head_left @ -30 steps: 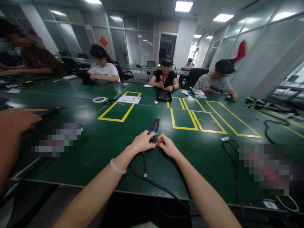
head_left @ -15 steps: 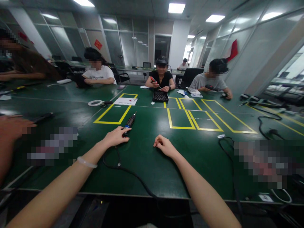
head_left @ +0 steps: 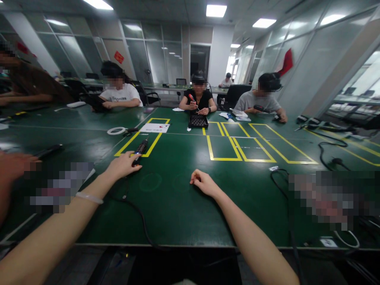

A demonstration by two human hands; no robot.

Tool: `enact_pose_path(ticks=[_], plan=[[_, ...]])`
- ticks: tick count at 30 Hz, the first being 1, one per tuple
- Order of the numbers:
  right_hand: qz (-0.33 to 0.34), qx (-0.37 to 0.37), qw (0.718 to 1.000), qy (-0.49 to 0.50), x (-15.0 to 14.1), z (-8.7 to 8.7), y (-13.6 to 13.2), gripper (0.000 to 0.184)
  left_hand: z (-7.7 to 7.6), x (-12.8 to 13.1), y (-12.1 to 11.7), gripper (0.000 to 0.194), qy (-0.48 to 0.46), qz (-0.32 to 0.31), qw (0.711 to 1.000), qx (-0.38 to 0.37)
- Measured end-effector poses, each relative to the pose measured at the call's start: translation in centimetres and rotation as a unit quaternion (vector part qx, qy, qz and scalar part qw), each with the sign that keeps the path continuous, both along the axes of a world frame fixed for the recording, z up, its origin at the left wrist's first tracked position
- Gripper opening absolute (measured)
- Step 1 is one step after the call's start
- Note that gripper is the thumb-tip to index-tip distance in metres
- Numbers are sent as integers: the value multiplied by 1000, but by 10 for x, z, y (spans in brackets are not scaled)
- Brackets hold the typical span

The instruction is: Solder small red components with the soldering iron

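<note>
My left hand (head_left: 122,164) is closed round a black electric screwdriver (head_left: 142,146) with a blue band. The tool lies low over the green table (head_left: 169,213), its bit pointing away from me toward a yellow taped outline (head_left: 152,149). A black cord (head_left: 142,217) trails from below that hand to the table's front edge. Nearer the middle, my right hand (head_left: 204,183) rests on the tabletop with its fingers curled in and nothing visible in them.
Several yellow taped outlines (head_left: 225,159) mark the table's middle and right. Beyond them a person handles a red screwdriver (head_left: 191,98) over a black tray (head_left: 198,121). A white cable coil (head_left: 116,130) lies left; black cords (head_left: 280,190) run right. Another person's hand (head_left: 14,164) is at far left.
My left hand has slid to the left with the electric screwdriver, dragging its cord along. My right hand stays in place. The view has shifted slightly.
</note>
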State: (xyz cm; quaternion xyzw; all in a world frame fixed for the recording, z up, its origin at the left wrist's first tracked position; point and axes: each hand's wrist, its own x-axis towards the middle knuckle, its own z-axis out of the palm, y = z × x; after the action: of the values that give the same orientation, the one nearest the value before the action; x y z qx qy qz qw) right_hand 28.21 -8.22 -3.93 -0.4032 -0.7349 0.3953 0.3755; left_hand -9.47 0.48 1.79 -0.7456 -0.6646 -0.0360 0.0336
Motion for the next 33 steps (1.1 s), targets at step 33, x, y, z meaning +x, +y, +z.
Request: enact_pose_path(ticks=[33], plan=[[19, 5, 1000, 20, -1, -6, 3, 22, -34, 190, -87, 43, -370, -229, 892, -125]])
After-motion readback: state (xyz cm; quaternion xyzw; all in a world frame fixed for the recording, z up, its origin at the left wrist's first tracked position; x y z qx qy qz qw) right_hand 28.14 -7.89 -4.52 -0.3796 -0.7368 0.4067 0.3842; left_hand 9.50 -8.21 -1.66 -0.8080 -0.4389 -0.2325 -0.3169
